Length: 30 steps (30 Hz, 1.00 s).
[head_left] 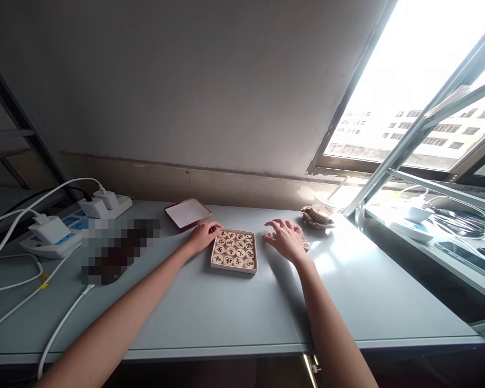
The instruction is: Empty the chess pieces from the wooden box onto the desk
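A small square box (pixel 234 267) filled with several round wooden chess pieces marked with black characters sits mid-table. My left hand (pixel 202 235) rests against the box's left far corner, fingers curled on its edge. My right hand (pixel 285 237) hovers to the right of the box, fingers spread and bent over a few loose wooden pieces (pixel 304 243) on the table. I cannot see anything gripped in it. The box's lid (pixel 187 213), dark red outside with a white inside, lies open-side up behind my left hand.
Power strips with white chargers (pixel 67 218) and cables fill the left of the grey table (pixel 226 312). A blurred dark object (pixel 119 249) lies beside them. A small dish with clutter (pixel 317 215) stands at the back right, near an open window frame (pixel 408 145).
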### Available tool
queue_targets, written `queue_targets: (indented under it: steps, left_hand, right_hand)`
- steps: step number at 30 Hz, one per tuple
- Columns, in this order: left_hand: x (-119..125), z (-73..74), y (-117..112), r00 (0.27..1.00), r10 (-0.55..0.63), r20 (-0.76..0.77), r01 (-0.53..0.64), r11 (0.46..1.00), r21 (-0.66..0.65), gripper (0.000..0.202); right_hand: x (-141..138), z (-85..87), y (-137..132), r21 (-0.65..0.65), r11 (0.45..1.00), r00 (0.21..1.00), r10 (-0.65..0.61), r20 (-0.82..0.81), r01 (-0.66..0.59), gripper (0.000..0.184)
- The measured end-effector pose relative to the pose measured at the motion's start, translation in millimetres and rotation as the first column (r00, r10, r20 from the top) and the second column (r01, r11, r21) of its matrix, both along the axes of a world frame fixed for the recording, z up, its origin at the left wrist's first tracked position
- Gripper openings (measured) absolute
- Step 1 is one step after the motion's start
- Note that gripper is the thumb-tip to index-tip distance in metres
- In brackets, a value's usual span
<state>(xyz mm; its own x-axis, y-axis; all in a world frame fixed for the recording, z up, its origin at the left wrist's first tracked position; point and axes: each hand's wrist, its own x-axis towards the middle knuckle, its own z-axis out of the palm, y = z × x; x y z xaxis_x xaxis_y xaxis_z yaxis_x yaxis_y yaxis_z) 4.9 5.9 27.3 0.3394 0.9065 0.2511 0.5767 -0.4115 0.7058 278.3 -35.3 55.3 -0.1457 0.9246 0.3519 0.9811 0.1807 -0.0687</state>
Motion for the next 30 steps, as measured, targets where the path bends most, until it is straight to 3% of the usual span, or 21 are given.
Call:
queue_targets:
  steps: [3, 9, 16, 22, 30]
  left_hand:
    - [-0.1, 2.1, -1.5, 1.0, 0.0, -0.002, 0.0, 1.0, -0.006, 0.031]
    - [-2.5, 7.8, -0.5, 0.999, 0.003, -0.042, 0.0, 0.999, 0.052, 0.03]
    - [-4.4, 8.9, -1.3, 1.0, -0.027, -0.016, 0.028, 0.997, 0.066, 0.028]
    - [-3.7, 3.9, 0.7, 0.999, -0.031, -0.031, 0.034, 0.996, 0.082, 0.028]
    - [-3.8, 3.0, 1.4, 0.999, -0.029, -0.036, 0.031, 0.996, 0.084, 0.028]
  right_hand:
    - [-0.7, -1.1, 1.3, -0.007, 0.995, 0.994, 0.1, 0.044, -0.1, 0.02]
    - [7.3, -2.0, 2.6, 0.018, 1.0, 0.996, 0.002, 0.093, -0.004, 0.022]
    - [-40.4, 2.5, -8.3, 0.039, 0.958, 0.959, 0.284, 0.004, -0.284, 0.023]
    - [-48.8, 4.0, -14.5, 0.054, 0.966, 0.967, 0.25, 0.041, -0.252, 0.018]
    - [-49.5, 6.2, -13.2, 0.026, 0.969, 0.968, 0.246, -0.049, -0.245, 0.012]
